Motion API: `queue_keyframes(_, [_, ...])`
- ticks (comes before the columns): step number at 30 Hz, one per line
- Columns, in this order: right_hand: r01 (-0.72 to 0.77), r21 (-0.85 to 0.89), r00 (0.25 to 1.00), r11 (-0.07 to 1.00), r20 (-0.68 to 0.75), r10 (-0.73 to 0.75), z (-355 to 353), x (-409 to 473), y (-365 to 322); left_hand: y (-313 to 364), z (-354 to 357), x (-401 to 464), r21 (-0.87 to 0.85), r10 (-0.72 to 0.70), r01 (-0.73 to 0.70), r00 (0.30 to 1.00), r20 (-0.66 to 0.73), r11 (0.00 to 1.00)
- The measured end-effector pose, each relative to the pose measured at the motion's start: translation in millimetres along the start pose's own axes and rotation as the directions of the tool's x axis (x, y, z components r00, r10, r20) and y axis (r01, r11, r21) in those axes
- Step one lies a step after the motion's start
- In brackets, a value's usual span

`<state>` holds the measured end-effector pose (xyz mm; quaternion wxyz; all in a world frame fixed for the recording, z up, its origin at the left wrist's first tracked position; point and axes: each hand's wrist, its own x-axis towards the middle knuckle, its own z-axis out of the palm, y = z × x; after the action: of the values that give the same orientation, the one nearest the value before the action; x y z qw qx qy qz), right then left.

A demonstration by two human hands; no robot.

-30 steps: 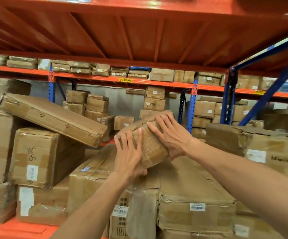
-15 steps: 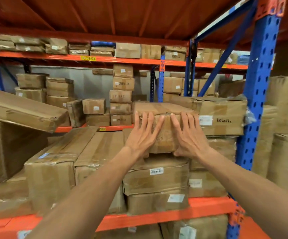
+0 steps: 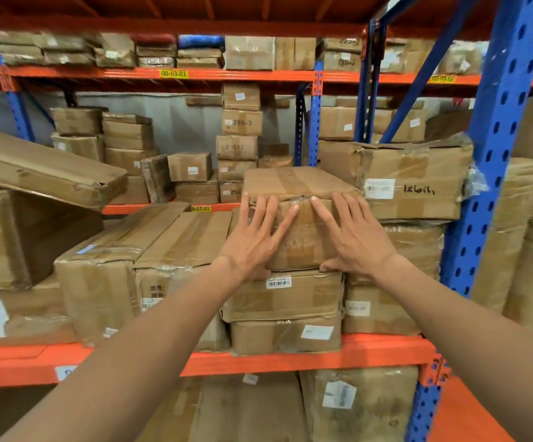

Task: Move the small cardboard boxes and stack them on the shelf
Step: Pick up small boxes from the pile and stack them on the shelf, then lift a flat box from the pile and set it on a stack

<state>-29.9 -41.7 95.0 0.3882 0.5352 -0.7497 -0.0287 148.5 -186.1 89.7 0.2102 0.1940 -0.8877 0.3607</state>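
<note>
The small cardboard box [image 3: 297, 218] sits on top of a stack of two flatter boxes: the upper one [image 3: 286, 296] has a barcode label on its front, and the lower one [image 3: 286, 336] rests on the orange shelf beam [image 3: 370, 350]. So this column counts three boxes. Both hands are flat against the front face of the small box, with the fingers spread wide; they press on it and do not wrap around it. The left hand [image 3: 254, 240] covers the left half of that face, and the right hand [image 3: 354, 237] covers the right half, with its thumb at the bottom edge of the box.

Just to the right of the small box there is a bigger box with handwriting [image 3: 415, 183] in black marker and one white label, and it lies on another wrapped box. To the left of the small box, two long boxes [image 3: 150, 250] lie side by side, lower than its top. Further left of it, one long flat box [image 3: 45, 170] leans tilted over a large carton. Behind the small box, a column of small boxes [image 3: 239, 135] stands on the far shelf. The blue upright post [image 3: 495, 173] stands to the right of the box with handwriting.
</note>
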Motion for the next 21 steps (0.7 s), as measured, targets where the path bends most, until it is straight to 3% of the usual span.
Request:
queue_keyframes(7, [-0.027,0.005,0.999,1.0,0.029,0.027,-7,-4,-11,0,-13,-11,-0.013,-0.004,0.005,0.997,0.082,1.0])
queue_keyframes(10, [-0.039,0.029,0.999,0.999,0.015,0.038,-18,-3,-12,-3,-17,-25,-0.057,-0.02,0.023,0.999,0.05,0.998])
queue_keyframes(15, [0.121,0.077,0.986,0.99,-0.123,-0.111,-45,17,-18,-35,-8,-82,-0.179,-0.272,0.278,0.961,0.054,0.944])
queue_keyframes(21, [0.278,0.162,0.948,0.947,-0.206,-0.243,-83,70,-93,-125,-2,-156,-0.145,-0.584,0.599,0.8,0.137,0.787])
